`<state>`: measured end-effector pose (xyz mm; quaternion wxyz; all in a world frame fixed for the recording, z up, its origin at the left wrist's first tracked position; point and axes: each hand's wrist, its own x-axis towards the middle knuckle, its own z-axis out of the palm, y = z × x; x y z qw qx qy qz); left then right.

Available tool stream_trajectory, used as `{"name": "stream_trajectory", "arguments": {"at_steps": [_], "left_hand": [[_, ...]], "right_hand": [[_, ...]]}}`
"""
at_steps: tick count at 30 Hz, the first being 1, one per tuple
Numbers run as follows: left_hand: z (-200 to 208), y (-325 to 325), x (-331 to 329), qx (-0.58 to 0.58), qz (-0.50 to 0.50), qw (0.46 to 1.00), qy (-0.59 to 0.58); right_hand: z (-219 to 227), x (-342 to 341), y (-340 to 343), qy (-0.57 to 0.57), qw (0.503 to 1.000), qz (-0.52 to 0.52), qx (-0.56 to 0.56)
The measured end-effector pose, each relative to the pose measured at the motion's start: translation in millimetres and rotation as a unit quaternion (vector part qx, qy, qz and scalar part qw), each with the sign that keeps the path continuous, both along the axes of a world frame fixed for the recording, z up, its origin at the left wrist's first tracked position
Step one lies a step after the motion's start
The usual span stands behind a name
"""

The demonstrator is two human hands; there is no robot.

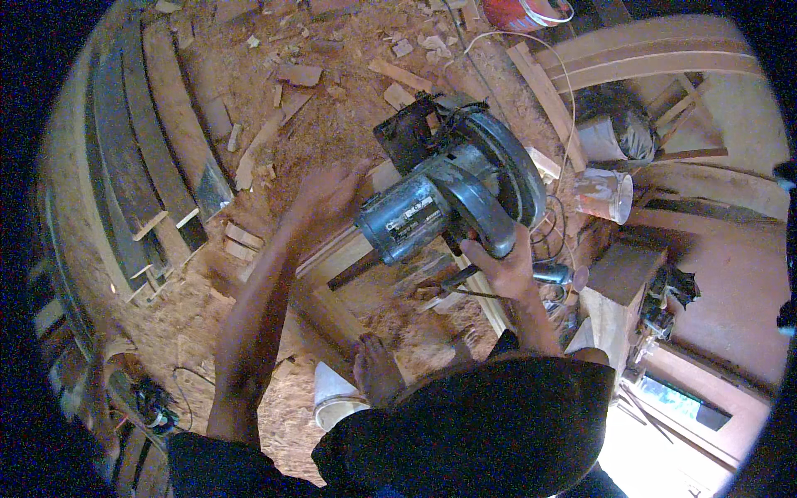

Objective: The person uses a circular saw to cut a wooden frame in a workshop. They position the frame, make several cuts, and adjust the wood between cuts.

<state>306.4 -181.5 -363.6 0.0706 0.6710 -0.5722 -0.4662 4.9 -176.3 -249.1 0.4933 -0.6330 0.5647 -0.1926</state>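
We see the right hand [502, 270] clenched on the handle of a circular saw [452, 195], held above a pale wooden plank [344, 257]. The left hand [328, 195], blurred, fingers spread loose, sits just beside the saw's motor. Beyond the saw, wood scraps [299, 75] crowd the sawdust; white buckets [606, 191] stand close behind it.

One saw [452, 195] in the right hand's [502, 270] fingers; two cups [604, 192] beyond them; one bucket [523, 12].

Left hand [328, 195] open, outstretched; right hand [502, 266] clenched, forearm raised.
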Motion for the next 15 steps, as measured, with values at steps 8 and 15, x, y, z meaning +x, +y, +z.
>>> {"name": "stream_trajectory", "arguments": {"at_steps": [8,15], "left_hand": [[8.3,8.1,-2.8,-0.061,0.049,0.997,0.021],[22.8,10.0,-5.0,-0.008,0.05,0.999,-0.005]], "right_hand": [[-6.6,3.8,-4.3,-0.037,0.999,0.02,0.003],[9.1,25.1,-10.7,0.083,0.987,0.052,-0.127]]}}
